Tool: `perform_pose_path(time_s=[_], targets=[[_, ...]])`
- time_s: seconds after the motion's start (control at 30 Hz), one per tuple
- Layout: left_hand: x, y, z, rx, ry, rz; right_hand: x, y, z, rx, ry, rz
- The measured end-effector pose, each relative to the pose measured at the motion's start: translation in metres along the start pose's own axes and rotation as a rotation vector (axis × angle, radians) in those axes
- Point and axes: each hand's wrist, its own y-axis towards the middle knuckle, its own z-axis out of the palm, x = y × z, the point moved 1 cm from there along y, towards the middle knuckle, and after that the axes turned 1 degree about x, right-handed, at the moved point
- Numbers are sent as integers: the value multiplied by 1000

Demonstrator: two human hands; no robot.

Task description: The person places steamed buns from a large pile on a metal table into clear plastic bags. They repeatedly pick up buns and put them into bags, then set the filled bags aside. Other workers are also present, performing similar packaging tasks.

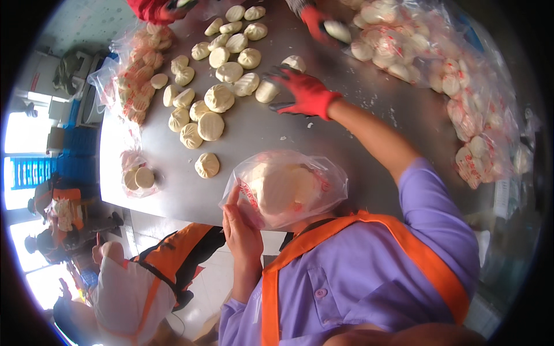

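Note:
My left hand (243,229), bare, grips the near left side of a clear plastic bag (333,177) with red printing. Pale steamed buns (277,188) lie inside, blurred by the film. My right hand (305,91), in a red glove with dark fingertips, reaches over the metal table (329,138), fingers spread. A bun (267,91) lies between its thumb and fingers; whether they touch it I cannot tell. Another bun (294,63) sits just beyond the fingers. Several loose pleated buns (219,98) are scattered to the left, some turned flat side up.
Filled bags of buns (458,116) line the right side, with another pile (138,82) at the left. A small bag with buns (140,175) lies near the left corner. Across the table are another person's gloved hands (318,26), one at a bun. A co-worker (134,285) stands at my left.

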Motion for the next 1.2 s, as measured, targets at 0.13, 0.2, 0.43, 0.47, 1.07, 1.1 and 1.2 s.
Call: perform_pose_path(time_s=[0.13, 0.2, 0.43, 0.47, 1.07, 1.1, 1.2], targets=[[0, -5, -5, -9, -5, -44, -3, 35, 68, 401, -371, 81], [2, -4, -4, -23, -22, -19, -1, 35, 78, 514, -325, 273], [2, 5, 2, 59, 48, -58, -83, -71, 22, -87, 1928, 790], [2, 7, 2, 66, 71, -50, -70, -82, 1, -122, 1951, 621], [20, 2, -4, 128, -166, 40, 98, -198, -31, -589, 832, 442], [22, -1, -6, 138, -181, 45, 101, -216, -23, -530, 945, 513], [13, -4, 4, 90, -170, 6, 128, -245, -21, -354, 1050, 462]])
